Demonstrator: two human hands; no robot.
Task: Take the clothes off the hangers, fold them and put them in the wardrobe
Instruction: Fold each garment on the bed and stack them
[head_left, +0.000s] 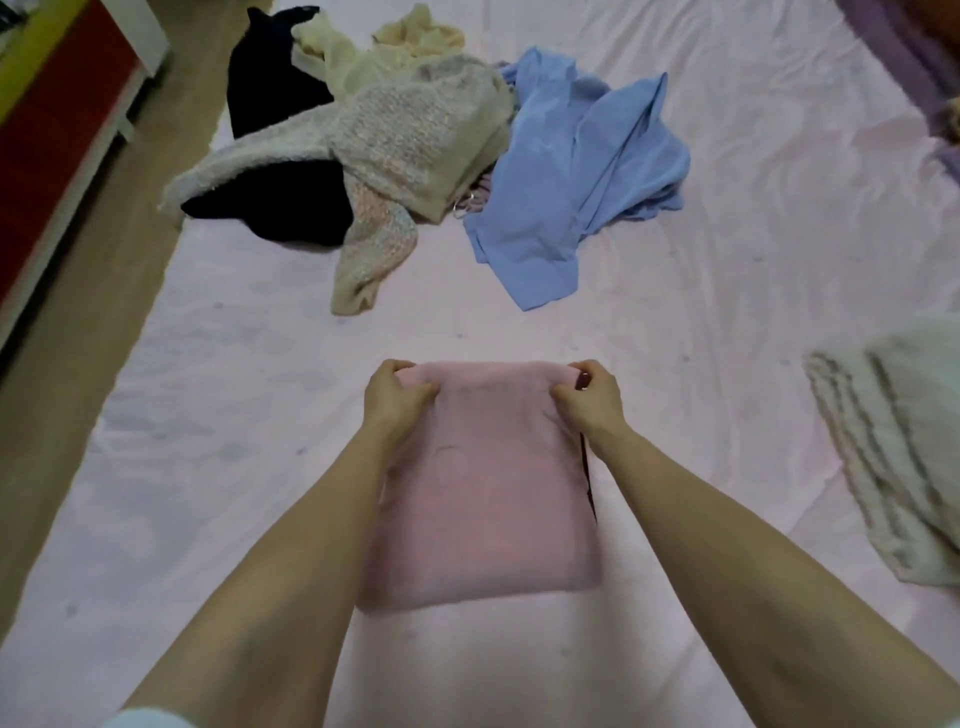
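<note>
On bed, left hand (393, 393), right hand (590, 397) pinch pink garment (483, 499) far corners; lengthwise, seemingly folded.

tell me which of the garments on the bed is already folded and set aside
The cream knit garment at the right edge of the bed: it lies in flat stacked layers. The blue shirt and the fuzzy sweater lie crumpled; the pink garment is in both hands.

Lower centre: left hand (396, 396) and right hand (589, 397) pinch the far corners of a folded pink garment (483, 499) on the bed sheet (208, 467). Unfolded clothes pile (415, 156), upper centre.
</note>
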